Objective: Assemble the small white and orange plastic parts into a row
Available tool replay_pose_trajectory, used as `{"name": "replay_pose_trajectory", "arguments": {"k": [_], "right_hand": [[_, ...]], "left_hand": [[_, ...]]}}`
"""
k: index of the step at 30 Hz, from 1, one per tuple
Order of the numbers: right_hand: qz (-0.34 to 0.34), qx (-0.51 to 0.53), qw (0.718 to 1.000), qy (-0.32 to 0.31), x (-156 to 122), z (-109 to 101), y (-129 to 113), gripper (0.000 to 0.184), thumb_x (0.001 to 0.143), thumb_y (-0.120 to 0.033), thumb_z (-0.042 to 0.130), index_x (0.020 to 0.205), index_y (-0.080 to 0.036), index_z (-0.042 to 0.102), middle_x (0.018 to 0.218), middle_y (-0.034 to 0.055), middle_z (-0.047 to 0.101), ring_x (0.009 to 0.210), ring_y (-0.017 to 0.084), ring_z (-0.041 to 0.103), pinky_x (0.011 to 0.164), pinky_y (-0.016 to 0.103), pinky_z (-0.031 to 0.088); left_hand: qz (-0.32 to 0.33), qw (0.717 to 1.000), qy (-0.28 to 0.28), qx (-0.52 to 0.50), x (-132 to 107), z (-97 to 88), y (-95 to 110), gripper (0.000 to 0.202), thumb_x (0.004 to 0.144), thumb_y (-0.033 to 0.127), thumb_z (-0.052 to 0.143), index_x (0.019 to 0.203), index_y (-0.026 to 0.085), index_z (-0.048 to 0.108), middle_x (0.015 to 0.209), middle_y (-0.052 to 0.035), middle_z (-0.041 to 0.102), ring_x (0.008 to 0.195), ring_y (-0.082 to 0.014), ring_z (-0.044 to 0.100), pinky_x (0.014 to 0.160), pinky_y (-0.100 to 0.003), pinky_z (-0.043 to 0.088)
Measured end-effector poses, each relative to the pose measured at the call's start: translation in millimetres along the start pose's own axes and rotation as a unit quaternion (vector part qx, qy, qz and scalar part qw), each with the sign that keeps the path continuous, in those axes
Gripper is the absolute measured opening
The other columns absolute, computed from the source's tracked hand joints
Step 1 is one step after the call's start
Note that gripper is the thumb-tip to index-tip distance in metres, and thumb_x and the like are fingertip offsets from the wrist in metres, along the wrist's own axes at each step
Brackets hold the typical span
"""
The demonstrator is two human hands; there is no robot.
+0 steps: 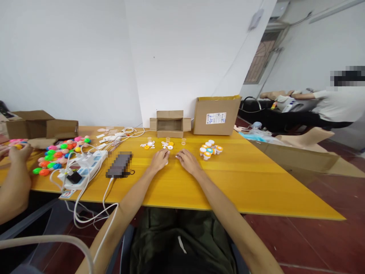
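Over the middle of the yellow table (245,179), my left hand (160,161) has its fingers curled and pinched together. A bit of white shows beneath it, too small to name. My right hand (186,160) is a short gap away, fingers bent inward, with a small white piece at its fingertips that I cannot make out. Just beyond the hands lie small white and yellow plastic parts (147,145) and more such parts (167,145). A small clear cup (183,141) stands behind my right hand. To its right is a cluster of small tubs with white, orange and teal lids (210,149).
An open small carton (170,134) and a large cardboard box (215,118) stand at the back. Left are a phone (119,164), a power strip (85,171) with loose cables, and colourful balls (58,154). Another person's hand (19,152) works at far left; someone sits at far right.
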State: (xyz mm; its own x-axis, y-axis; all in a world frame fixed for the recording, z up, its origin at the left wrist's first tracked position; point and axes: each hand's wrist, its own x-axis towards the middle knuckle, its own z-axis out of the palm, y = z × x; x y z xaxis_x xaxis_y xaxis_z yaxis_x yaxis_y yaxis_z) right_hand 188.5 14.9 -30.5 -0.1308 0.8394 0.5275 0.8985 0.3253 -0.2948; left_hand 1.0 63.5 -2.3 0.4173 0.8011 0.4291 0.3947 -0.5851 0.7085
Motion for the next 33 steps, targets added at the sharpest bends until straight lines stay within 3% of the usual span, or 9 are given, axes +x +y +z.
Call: {"name": "replay_pose_trajectory", "arguments": {"k": [12,16,22,33], "right_hand": [[0.096,-0.083,0.991,-0.038,22,-2,11,0.026,0.096,-0.016,0.051,0.106,-0.025,0.073,0.116,0.0103,0.069,0.108,0.023,0.064,0.091,0.032,0.052],[0.122,-0.083,0.989,-0.024,26,1,16,0.028,0.095,-0.013,0.05,0.11,-0.023,0.072,0.125,0.0123,0.067,0.111,0.025,0.064,0.094,0.035,0.053],[0.112,-0.082,0.99,-0.003,20,4,19,0.032,0.093,-0.013,0.049,0.118,-0.022,0.067,0.132,0.0128,0.063,0.113,0.026,0.064,0.093,0.038,0.054],[0.123,-0.091,0.987,-0.042,14,-6,6,0.027,0.096,-0.013,0.046,0.108,-0.022,0.069,0.121,0.0139,0.064,0.104,0.025,0.065,0.085,0.034,0.053]], "left_hand": [[-0.038,0.976,-0.073,0.202,-5,-12.6,15,0.037,0.104,0.039,0.037,0.086,0.023,0.066,0.093,-0.0071,0.073,0.094,-0.0245,0.067,0.078,-0.031,0.044],[0.011,0.974,-0.106,0.201,-7,-18.5,9,0.039,0.103,0.046,0.04,0.091,0.022,0.07,0.097,-0.0069,0.074,0.096,-0.0245,0.068,0.081,-0.031,0.047],[0.099,0.964,-0.173,0.175,-8,-23.8,1,0.031,0.088,0.052,0.065,0.099,0.022,0.07,0.101,-0.0053,0.071,0.094,-0.0248,0.068,0.085,-0.034,0.051],[0.108,0.961,-0.181,0.179,-9,-19.4,-3,0.018,0.088,0.036,0.064,0.101,0.025,0.069,0.103,-0.004,0.071,0.096,-0.024,0.068,0.087,-0.033,0.051]]}}
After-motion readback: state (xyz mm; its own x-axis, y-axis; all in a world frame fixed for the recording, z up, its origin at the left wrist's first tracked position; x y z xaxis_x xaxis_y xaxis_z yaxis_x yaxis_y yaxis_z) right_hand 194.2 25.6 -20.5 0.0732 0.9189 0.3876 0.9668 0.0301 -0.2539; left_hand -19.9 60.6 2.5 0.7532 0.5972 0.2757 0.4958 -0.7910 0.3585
